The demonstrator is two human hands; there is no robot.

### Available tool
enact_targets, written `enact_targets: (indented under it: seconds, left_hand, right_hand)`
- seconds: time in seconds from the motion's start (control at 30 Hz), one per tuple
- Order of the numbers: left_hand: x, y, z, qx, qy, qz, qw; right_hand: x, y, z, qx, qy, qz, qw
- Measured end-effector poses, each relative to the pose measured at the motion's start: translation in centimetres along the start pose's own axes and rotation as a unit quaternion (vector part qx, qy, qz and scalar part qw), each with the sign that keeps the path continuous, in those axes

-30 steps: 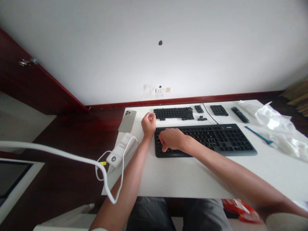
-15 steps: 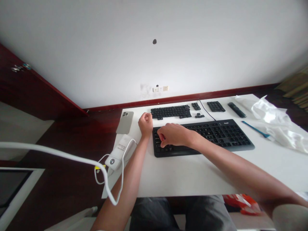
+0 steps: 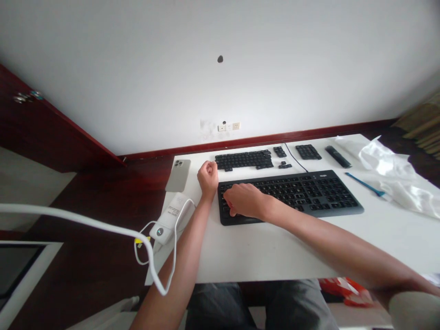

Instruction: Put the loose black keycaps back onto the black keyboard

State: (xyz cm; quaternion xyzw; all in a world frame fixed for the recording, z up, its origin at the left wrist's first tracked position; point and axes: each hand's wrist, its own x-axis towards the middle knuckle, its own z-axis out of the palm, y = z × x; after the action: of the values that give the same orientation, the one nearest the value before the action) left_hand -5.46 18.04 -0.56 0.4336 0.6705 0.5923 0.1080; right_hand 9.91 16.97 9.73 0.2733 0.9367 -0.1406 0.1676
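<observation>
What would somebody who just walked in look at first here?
Probably the big black keyboard on the white table, with the right hand over its left end. Behind it, loose black keycaps lie in neat blocks. A thick white cable also stands out, looping across the picture's lower left.

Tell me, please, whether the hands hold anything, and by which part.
It cannot be told: the right hand is curled over the keyboard, the left hand beside it, both hiding their palms.
</observation>
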Motion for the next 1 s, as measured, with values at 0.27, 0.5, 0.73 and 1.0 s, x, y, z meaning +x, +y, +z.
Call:
enact_targets:
  seconds: [0.27, 0.5, 0.73, 1.0]
  left_hand:
    - [-0.1, 0.2, 0.0, -0.005, 0.009, -0.003, 1.0]
    - [-0.2, 0.4, 0.0, 0.002, 0.013, -0.005, 1.0]
    - [-0.1, 0.3, 0.0, -0.002, 0.009, -0.005, 1.0]
    - [-0.1, 0.3, 0.1, -0.006, 0.016, -0.011, 1.0]
  right_hand:
    - [-3.2, -2.2, -0.2, -0.035, 0.003, -0.1, 0.994]
    - [-3.7, -2.8, 0.0, -0.05, 0.006, -0.095, 0.994]
    - [-3.6, -2.8, 0.2, -0.052, -0.009, -0.093, 0.994]
    - [-3.6, -2.3, -0.1, -0.049, -0.006, -0.109, 0.993]
